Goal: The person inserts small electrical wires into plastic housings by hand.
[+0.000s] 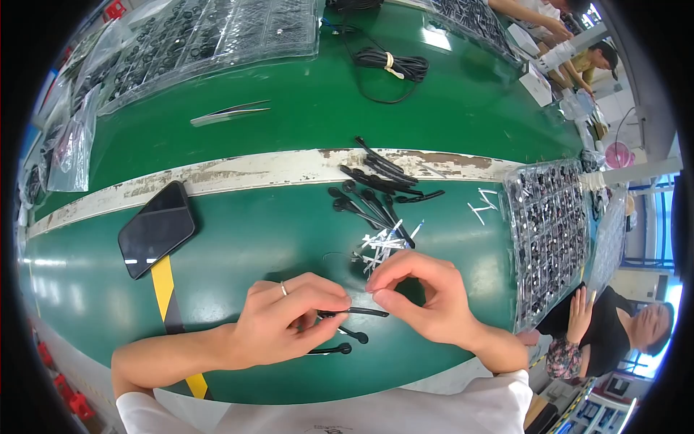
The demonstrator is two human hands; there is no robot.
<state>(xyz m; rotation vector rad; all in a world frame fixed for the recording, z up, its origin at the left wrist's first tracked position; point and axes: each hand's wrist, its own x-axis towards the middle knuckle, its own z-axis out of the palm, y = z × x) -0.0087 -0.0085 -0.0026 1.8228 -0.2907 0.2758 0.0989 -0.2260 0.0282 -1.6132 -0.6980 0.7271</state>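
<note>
My left hand (285, 318) is closed, with thumb and fingertips pinching a slim black stick-like part (369, 312) whose free end points right. Just right of it, my right hand (430, 298) is closed in a pinch at the part's upper side; whatever sits between those fingertips is too small to name. Under my left hand lie more black parts with round ends (345, 349), partly covered. Beyond my hands is a small heap of white and blue strips (383, 247). Farther back rest several black parts with round heads (365, 206) and a bundle of black curved pieces (383, 170).
A black phone (157, 230) lies at left on yellow-black tape (165, 286). Tweezers (230, 113) and a coiled black cable (394, 64) lie farther back. Compartment trays stand at right (549, 242) and far left (210, 36). Loose white strips (483, 206) lie near the right tray. A person (614, 329) is at right.
</note>
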